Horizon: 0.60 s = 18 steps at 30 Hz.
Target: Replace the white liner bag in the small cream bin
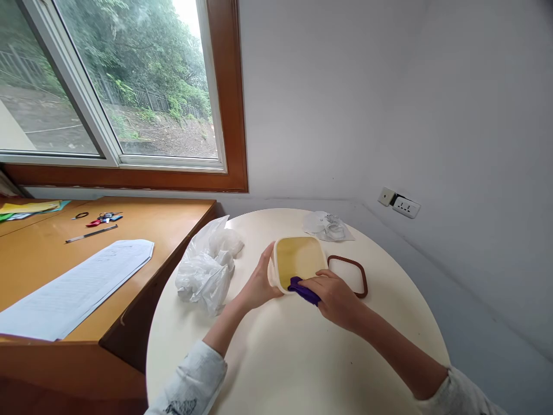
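Observation:
Tilted up over the round table is a square food container (299, 258) with a pale rim and a yellowish face. My left hand (260, 280) grips its left side, thumb along the edge and fingers underneath. In my right hand (339, 297) is a folded purple cloth (304, 290), pressed against the container's lower edge. Just right of the container lies a lid (349, 274) with a brown rim and a clear or pale centre, partly hidden behind my right hand.
The round cream table (298, 357) also carries a crumpled clear plastic bag (207, 265) at left and a flat clear bag (327, 226) at the back. A wooden desk (181, 219) on the left holds papers (82, 288), a pen (91, 233) and keys (106, 218). Walls stand close behind.

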Each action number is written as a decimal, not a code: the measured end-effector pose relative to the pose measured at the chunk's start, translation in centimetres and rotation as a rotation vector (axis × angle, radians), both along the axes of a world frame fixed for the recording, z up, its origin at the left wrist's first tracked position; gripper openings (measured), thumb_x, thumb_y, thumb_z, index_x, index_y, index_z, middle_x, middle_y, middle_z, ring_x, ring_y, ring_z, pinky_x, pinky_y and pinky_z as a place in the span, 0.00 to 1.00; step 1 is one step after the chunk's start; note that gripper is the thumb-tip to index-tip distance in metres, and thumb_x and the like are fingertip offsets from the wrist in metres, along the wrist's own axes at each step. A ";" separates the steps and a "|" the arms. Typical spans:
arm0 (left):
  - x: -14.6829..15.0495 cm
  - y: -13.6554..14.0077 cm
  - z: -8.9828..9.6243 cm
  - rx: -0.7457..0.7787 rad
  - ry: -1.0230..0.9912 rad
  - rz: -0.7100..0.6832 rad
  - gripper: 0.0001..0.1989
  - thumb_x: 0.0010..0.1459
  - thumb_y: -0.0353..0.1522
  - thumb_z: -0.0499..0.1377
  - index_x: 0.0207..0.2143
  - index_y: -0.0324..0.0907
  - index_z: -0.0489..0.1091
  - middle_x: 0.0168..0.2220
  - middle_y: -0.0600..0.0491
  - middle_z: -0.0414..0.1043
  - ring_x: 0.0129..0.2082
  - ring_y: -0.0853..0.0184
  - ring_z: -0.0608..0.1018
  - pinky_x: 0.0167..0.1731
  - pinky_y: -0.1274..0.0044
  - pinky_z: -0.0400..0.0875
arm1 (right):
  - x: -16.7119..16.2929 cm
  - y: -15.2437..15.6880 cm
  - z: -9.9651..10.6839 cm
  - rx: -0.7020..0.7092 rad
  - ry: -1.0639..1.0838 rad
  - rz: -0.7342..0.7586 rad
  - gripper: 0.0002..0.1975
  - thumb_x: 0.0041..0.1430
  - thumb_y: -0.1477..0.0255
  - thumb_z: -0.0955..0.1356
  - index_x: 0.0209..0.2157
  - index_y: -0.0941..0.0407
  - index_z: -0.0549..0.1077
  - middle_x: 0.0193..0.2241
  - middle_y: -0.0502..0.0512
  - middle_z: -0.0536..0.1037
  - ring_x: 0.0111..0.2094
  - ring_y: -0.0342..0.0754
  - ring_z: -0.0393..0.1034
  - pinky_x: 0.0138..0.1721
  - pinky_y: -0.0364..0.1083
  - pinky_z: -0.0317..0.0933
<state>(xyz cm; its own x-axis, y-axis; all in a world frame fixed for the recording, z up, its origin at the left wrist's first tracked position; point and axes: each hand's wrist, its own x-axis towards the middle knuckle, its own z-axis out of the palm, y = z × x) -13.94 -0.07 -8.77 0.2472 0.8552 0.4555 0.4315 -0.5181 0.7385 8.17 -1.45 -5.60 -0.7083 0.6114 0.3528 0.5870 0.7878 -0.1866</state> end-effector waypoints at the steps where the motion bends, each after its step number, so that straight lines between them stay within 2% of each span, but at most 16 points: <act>1: 0.3 -0.2 -0.4 0.009 -0.014 0.049 0.50 0.43 0.30 0.65 0.62 0.50 0.36 0.63 0.46 0.43 0.62 0.55 0.51 0.58 0.62 0.52 | -0.3 0.0 -0.3 0.009 0.017 -0.040 0.26 0.45 0.87 0.59 0.46 0.58 0.69 0.36 0.55 0.78 0.35 0.47 0.71 0.44 0.48 0.59; 4: 1.8 -1.0 -1.9 0.069 -0.044 0.188 0.44 0.49 0.31 0.61 0.62 0.50 0.36 0.63 0.47 0.43 0.62 0.57 0.50 0.59 0.61 0.50 | -1.6 -0.2 -0.9 -0.019 0.106 -0.198 0.23 0.47 0.84 0.60 0.46 0.57 0.70 0.34 0.55 0.79 0.32 0.48 0.71 0.35 0.44 0.61; 7: 3.6 -1.6 -3.2 0.154 -0.012 0.235 0.51 0.46 0.32 0.64 0.62 0.48 0.29 0.64 0.41 0.37 0.63 0.52 0.45 0.57 0.56 0.49 | -3.4 -0.7 -1.0 -0.102 0.227 -0.291 0.21 0.49 0.83 0.60 0.45 0.55 0.70 0.32 0.54 0.78 0.32 0.47 0.71 0.32 0.42 0.60; 9: 4.5 -1.6 -3.6 0.216 0.009 0.271 0.54 0.46 0.32 0.64 0.62 0.46 0.25 0.63 0.38 0.34 0.63 0.49 0.42 0.56 0.54 0.49 | -4.5 -1.0 -0.8 -0.145 0.276 -0.302 0.19 0.49 0.83 0.60 0.42 0.55 0.70 0.31 0.53 0.78 0.31 0.47 0.71 0.32 0.41 0.60; 14: 4.9 -0.9 -3.9 0.280 0.042 0.387 0.44 0.55 0.30 0.56 0.62 0.45 0.26 0.62 0.37 0.37 0.63 0.50 0.44 0.55 0.53 0.52 | -5.8 -1.6 -0.4 -0.195 0.308 -0.277 0.12 0.50 0.82 0.59 0.34 0.56 0.70 0.26 0.53 0.75 0.27 0.46 0.68 0.28 0.41 0.57; 18: 4.2 -0.6 -3.6 0.306 0.077 0.390 0.47 0.49 0.32 0.60 0.62 0.44 0.29 0.60 0.37 0.42 0.61 0.50 0.49 0.54 0.56 0.55 | -4.5 -2.2 0.1 -0.248 0.235 -0.200 0.12 0.50 0.83 0.59 0.31 0.57 0.69 0.26 0.52 0.75 0.27 0.45 0.66 0.29 0.41 0.57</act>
